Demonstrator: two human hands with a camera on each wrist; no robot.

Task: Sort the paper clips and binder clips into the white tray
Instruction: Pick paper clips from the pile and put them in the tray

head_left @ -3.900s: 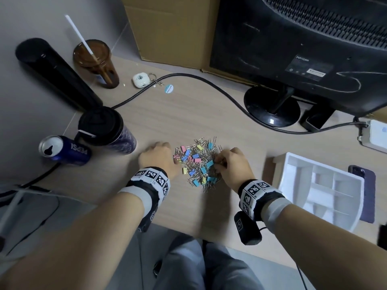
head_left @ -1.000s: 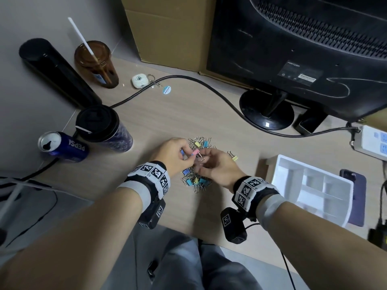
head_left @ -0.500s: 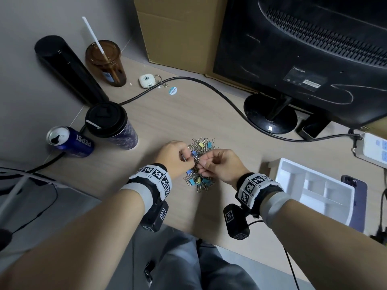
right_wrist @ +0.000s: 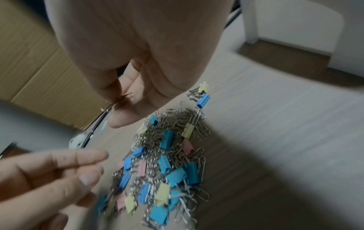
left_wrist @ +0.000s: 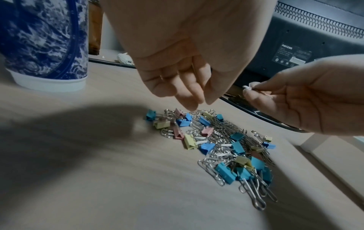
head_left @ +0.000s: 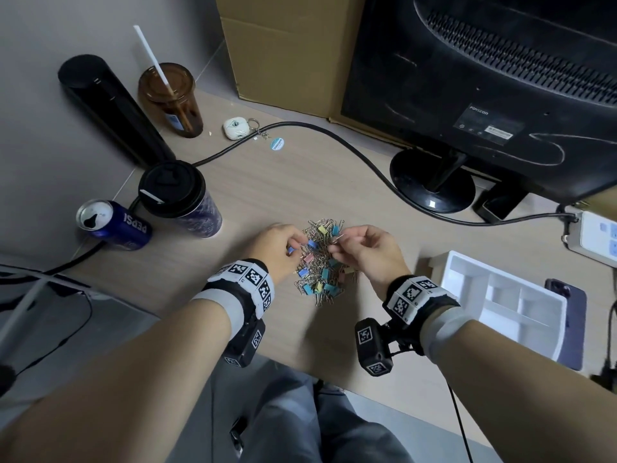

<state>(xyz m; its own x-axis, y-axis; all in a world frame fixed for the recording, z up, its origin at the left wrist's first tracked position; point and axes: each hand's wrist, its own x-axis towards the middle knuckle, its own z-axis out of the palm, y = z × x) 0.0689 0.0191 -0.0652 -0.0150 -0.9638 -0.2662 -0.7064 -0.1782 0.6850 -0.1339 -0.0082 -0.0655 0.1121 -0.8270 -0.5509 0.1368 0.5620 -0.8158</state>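
Wooden desk (head_left: pixel 267 182) w/ a monitor at the back edge. A mixed heap of clips (head_left: pixel 322 262), silver paper clips tangled w/ coloured binder clips, lies mid-desk near the front edge. The white tray (head_left: pixel 467 262) sits toward the right edge, compartments apparently bare. Left hand (head_left: pixel 278 248) hovers over the heap, fingers loosely curled, grasping nothing visible. Right hand (head_left: pixel 367 250) pinches a small silver clip (left_wrist: pixel 247 87) between thumb & fingertips. Step in hand, prob.: picking clips apart; sorting barely begun. Next: carry the pinched clip right to one compartment & let go.
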